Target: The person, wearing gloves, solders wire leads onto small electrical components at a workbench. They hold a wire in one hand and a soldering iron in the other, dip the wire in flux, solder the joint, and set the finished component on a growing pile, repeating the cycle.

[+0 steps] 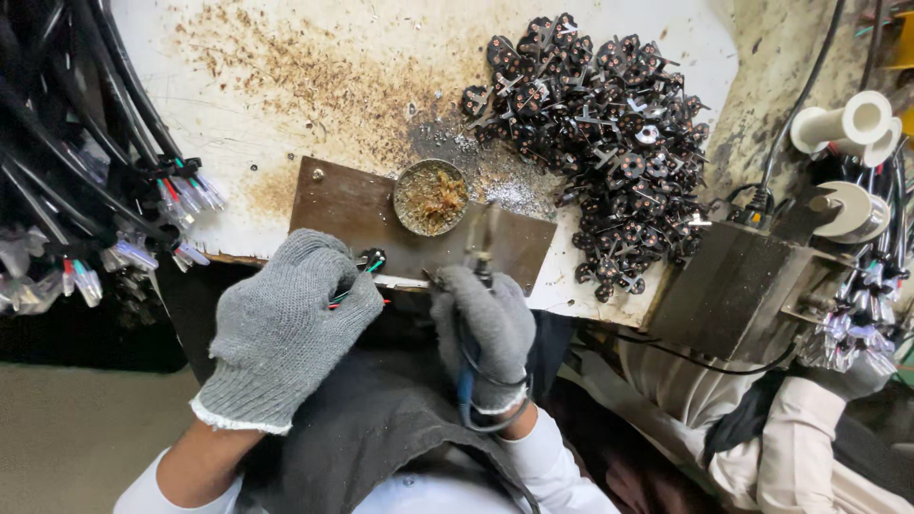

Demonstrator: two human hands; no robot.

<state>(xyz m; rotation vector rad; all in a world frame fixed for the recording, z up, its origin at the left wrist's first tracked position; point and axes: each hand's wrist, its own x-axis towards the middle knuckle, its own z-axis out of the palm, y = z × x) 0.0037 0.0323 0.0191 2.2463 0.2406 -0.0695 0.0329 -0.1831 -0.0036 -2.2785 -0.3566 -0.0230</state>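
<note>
Both my hands wear grey knit gloves. My left hand (286, 319) is closed around a small black round part (370, 259) with red and green wires, holding it at the front edge of a brown metal plate (333, 205). My right hand (486, 324) grips a soldering iron (483, 247) with a blue handle and a dark cord; its tip points up over the plate near the small part. A round tin (430, 197) of brownish flux-like residue sits on the plate just beyond both hands.
A large heap of small black round parts (600, 143) lies on the stained white bench (286, 76) at the right. Bundles of black cables with coloured wire ends (114, 228) hang at the left. A metal box (743, 286) and white spools (847, 124) stand at the right.
</note>
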